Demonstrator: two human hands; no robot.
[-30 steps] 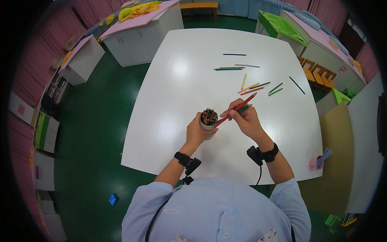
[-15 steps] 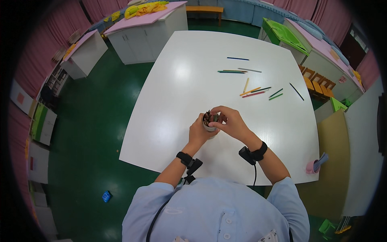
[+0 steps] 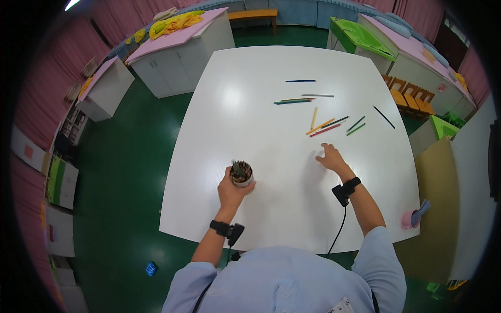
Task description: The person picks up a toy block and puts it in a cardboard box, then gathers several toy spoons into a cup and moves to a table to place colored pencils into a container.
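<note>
My left hand [image 3: 233, 191] grips a small white cup [image 3: 241, 174] full of coloured pencils, standing upright on the white table [image 3: 250, 104]. My right hand [image 3: 330, 157] rests flat on the table with fingers spread, holding nothing. Just beyond it lies a cluster of loose pencils: a red one [image 3: 324, 130], an orange one [image 3: 320, 126], a yellow one [image 3: 314, 118] and two green ones [image 3: 356, 126]. Farther off lie a green and brown pair [image 3: 293, 100], a grey pencil [image 3: 317, 95], a dark blue one [image 3: 300, 81] and a black one [image 3: 384, 117].
White cabinets with pink tops [image 3: 177, 47] stand at the far left, a green bin [image 3: 360, 36] and small orange chairs [image 3: 409, 94] at the far right. A pink cup [image 3: 408, 220] sits on a low tan surface to my right. The floor is green.
My right hand dropped the red pencil into the cup, left the cup and moved right and forward onto the table near the loose pencils. My left hand kept hold of the cup.
</note>
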